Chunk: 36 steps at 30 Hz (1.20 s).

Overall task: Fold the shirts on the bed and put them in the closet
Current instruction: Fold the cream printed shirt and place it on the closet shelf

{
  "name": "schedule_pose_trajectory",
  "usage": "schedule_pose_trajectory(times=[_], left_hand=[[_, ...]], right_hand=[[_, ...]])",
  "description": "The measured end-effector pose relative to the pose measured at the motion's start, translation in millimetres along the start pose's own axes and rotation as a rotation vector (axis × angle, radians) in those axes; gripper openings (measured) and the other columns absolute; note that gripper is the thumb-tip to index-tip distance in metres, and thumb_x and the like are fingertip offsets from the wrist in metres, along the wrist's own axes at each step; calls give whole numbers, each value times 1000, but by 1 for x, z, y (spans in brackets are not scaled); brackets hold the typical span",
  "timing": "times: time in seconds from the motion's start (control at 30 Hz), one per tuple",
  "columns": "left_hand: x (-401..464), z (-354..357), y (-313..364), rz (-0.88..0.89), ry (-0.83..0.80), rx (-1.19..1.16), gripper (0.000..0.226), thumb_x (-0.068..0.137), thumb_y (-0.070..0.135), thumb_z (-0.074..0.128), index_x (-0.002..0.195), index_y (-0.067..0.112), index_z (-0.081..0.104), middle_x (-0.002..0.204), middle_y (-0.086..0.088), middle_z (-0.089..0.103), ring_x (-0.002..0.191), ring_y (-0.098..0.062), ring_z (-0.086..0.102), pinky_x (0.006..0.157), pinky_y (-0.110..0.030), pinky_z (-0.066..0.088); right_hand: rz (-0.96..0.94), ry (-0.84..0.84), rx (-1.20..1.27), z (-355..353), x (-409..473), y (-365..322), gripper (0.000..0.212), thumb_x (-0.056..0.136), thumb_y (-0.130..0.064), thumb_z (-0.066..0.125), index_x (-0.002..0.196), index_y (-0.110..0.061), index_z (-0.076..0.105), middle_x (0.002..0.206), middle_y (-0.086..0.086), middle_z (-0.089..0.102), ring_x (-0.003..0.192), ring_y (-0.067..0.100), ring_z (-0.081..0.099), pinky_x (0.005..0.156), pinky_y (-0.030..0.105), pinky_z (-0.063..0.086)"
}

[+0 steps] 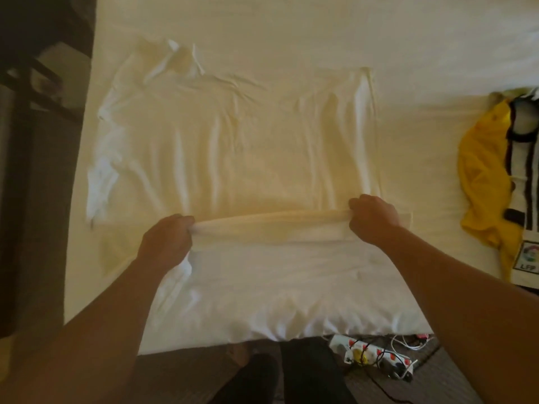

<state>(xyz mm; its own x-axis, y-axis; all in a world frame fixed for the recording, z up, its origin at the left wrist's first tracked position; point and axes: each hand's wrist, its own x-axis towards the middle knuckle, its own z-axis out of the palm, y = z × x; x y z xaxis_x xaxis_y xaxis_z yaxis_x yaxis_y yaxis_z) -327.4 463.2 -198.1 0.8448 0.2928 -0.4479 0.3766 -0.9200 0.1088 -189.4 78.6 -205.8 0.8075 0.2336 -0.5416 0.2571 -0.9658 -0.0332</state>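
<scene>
White cotton shirt (233, 135) is spread flat on the white-sheeted bed (350, 33), collar end off to the left, and both hands have their fingers curled tight on its near edge: left hand (166, 239), right hand (373, 218), fabric pulled taut between them. Biggest risk imo: white on white, so it's easy to pinch up the bedsheet too and drag it into the fold. Uneven pulling would skew the crease, and that crumpled left sleeve could bunch underneath.

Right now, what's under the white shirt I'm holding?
The white shirt lies spread on the bed, with only bedsheet showing around it. Anything beneath the cloth is covered and cannot be seen.
</scene>
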Motion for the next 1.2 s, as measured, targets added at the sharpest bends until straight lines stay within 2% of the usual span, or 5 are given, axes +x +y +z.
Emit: schedule_pose_trajectory(times=[0.4, 0.77, 0.87, 1.0, 1.2], left_hand=[[123, -37, 14, 157, 43, 167, 13, 91, 24, 55, 80, 17, 53, 77, 0, 47, 75, -28, 47, 66, -35, 36], [104, 7, 63, 129, 315, 213, 48, 79, 29, 53, 124, 15, 60, 128, -14, 56, 105, -38, 53, 85, -50, 39], [88, 41, 75, 192, 161, 137, 59, 92, 44, 46, 143, 15, 52, 149, -17, 49, 128, -42, 49, 102, -58, 42], [84, 59, 66, 179, 129, 197, 65, 101, 54, 33, 158, 22, 34, 165, -13, 30, 145, -41, 37, 113, -60, 33], [69, 36, 34, 243, 291, 300, 57, 96, 52, 49, 139, 15, 55, 147, -17, 50, 132, -42, 49, 100, -53, 40]], right_hand=[[-61, 142, -22, -34, 111, 2, 17, 86, -10, 45, 91, -16, 61, 96, 5, 62, 99, 27, 52, 89, 40, 38], [1, 440, 207, -8, 106, -18, 36, 82, -13, 63, 118, -16, 62, 127, 10, 53, 112, 34, 44, 94, 51, 36], [-132, 272, 194, 16, 81, -38, 49, 94, -38, 47, 140, -22, 49, 151, 13, 39, 132, 38, 39, 102, 56, 35], [-115, -13, 108, 42, 78, -28, 65, 100, -66, 14, 157, -45, -12, 165, -4, -27, 154, 27, -17, 121, 54, 1], [-80, -77, 55, 28, 78, -40, 69, 101, -62, 19, 156, -43, -17, 163, -2, -32, 153, 28, -22, 121, 55, -2]])
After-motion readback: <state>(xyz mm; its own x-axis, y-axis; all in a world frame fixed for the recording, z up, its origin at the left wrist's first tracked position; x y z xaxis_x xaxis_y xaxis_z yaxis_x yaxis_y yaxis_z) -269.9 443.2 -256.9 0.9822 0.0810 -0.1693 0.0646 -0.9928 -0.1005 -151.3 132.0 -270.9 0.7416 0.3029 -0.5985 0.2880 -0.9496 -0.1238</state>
